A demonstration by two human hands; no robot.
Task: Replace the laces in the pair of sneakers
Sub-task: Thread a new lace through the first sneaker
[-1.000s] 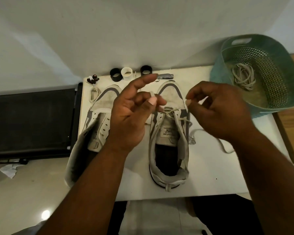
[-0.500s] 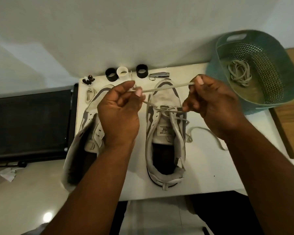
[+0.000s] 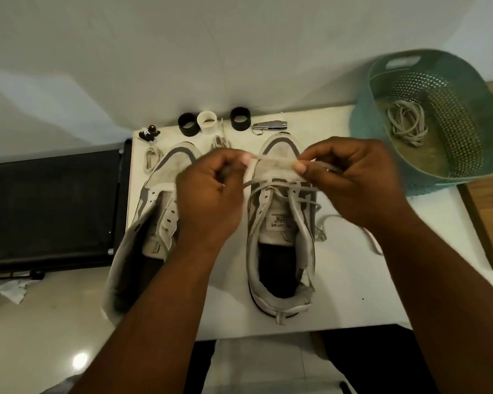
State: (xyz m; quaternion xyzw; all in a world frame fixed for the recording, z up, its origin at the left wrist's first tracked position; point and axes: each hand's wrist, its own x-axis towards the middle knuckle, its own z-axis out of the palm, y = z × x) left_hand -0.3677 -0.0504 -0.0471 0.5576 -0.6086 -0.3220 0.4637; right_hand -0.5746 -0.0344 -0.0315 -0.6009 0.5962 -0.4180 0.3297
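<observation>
Both hands had closed in toward each other since half a second back, and the stretch of lace (image 3: 273,161) between them was shorter than it had been. From my remote seat I saw the left hand (image 3: 211,191) at centre frame, fingers curled, pinching one end of that lace, while the right hand (image 3: 350,177) pinched it just right of centre, thumb and forefinger tight on it. The lace ran on down into the top eyelets of the right-hand sneaker (image 3: 282,237), which sat toe-up in the middle of the white table (image 3: 353,294); loose lace trailed off onto the table at its right side. The other sneaker (image 3: 154,211) lay just left of it, partly behind the left wrist, its eyelets bare. Along the table's far edge I counted two black rings (image 3: 188,125), a white ring (image 3: 207,122) between them, and a nail clipper (image 3: 270,125). A small coiled cord (image 3: 152,158) lay near the upper left corner. In the upper right of the frame, a green basket (image 3: 467,89) held a bundle of laces (image 3: 407,123).
</observation>
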